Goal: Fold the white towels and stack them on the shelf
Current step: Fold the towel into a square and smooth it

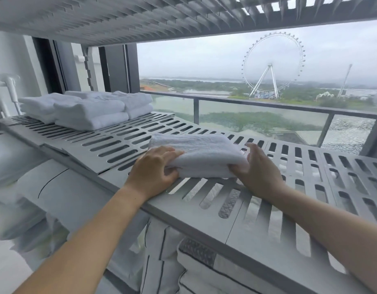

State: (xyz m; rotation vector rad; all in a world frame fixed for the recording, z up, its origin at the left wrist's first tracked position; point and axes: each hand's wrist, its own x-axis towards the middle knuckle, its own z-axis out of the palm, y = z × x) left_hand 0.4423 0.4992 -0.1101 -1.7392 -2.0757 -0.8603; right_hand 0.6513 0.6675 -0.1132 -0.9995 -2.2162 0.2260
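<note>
Left hand (155, 166): fingers curled over the left end of the folded towel (196, 153), thumb at its front edge, gripping it
Right hand (259, 166): cups the towel's right end, thumb tucked at the front corner, fingers bent round the side
Forearms: both reach up and forward, wrists over the shelf's front edge
Folded towel: flat on the slatted grey shelf (119, 145), near the front; gripped at both ends, probably so the folds cannot spring open as it is placed
Towel stack (83, 109): folded white towels at the shelf's back left, well apart from the held one; likely where it belongs
Below: striped bedding (204, 264) under the slats
</note>
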